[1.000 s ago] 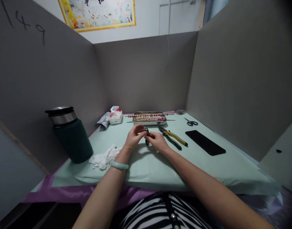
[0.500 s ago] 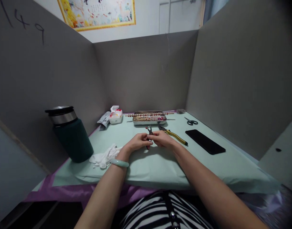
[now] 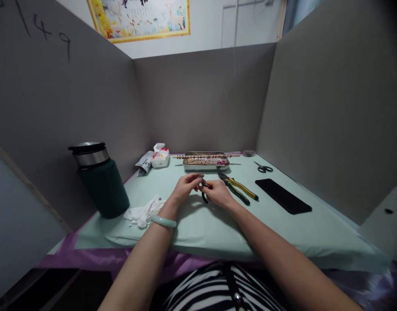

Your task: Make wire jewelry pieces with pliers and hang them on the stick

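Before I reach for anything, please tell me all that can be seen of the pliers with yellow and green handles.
The pliers have a dark, metallic-looking head and two long, plastic-looking grips: one yellow with a dark end, one dark green. They lie on the pale green cloth with the handles spread, slanting, the head pointing away, towards the tray. They sit between the right hand and the black flat object, unheld. The jaws are too small to judge.
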`<move>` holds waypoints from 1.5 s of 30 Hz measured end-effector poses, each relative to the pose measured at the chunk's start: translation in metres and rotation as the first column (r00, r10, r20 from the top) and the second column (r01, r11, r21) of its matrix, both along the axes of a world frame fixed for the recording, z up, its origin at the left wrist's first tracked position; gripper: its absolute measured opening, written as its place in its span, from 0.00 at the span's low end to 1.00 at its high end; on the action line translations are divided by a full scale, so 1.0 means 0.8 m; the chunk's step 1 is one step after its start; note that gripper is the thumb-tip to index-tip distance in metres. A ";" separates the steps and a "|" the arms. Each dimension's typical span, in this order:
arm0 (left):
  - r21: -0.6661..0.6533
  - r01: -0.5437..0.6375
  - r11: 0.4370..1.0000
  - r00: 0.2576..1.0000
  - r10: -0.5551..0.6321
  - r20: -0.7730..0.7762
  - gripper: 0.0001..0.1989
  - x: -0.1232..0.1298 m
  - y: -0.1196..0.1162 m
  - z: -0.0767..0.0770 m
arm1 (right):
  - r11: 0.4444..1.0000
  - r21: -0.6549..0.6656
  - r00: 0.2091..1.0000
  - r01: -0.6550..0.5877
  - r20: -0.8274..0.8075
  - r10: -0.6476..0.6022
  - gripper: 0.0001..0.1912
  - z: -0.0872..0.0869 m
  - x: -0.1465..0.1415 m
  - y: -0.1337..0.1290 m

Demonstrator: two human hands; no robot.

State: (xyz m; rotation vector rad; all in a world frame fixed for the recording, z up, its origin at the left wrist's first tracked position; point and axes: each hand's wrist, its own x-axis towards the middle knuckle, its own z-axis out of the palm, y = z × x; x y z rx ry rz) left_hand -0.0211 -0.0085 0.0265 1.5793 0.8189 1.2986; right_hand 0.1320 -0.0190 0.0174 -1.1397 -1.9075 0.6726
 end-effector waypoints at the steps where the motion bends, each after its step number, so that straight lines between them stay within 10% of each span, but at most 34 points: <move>1: 0.001 -0.003 1.000 1.000 0.003 0.004 0.18 -0.001 0.000 0.000 | 1.000 -0.007 1.000 -0.008 -0.010 0.008 0.16 0.000 -0.001 -0.001; 7: -0.002 -0.035 0.999 0.999 0.035 0.040 0.19 -0.006 0.001 -0.004 | 0.912 -0.251 0.941 -0.325 -0.181 0.286 0.14 -0.001 0.008 -0.001; 13: -0.033 -0.029 0.999 0.987 0.034 0.159 0.17 -0.007 0.004 -0.004 | 0.946 -0.227 0.967 -0.233 -0.160 0.199 0.15 -0.007 0.008 0.008; 21: -0.207 0.000 0.978 0.966 0.054 0.255 0.18 -0.017 0.003 -0.005 | 0.869 -0.283 0.896 -0.406 -0.308 0.319 0.17 0.000 0.009 0.001; 30: -0.215 0.000 0.977 0.970 0.052 0.239 0.18 -0.019 0.005 -0.008 | 0.993 0.073 0.984 0.094 0.146 -0.104 0.17 -0.009 0.013 0.010; 45: -0.138 -0.198 0.970 0.960 0.220 0.171 0.17 -0.015 0.007 -0.006 | 0.976 0.184 0.907 0.113 0.383 -0.177 0.17 -0.013 0.008 0.007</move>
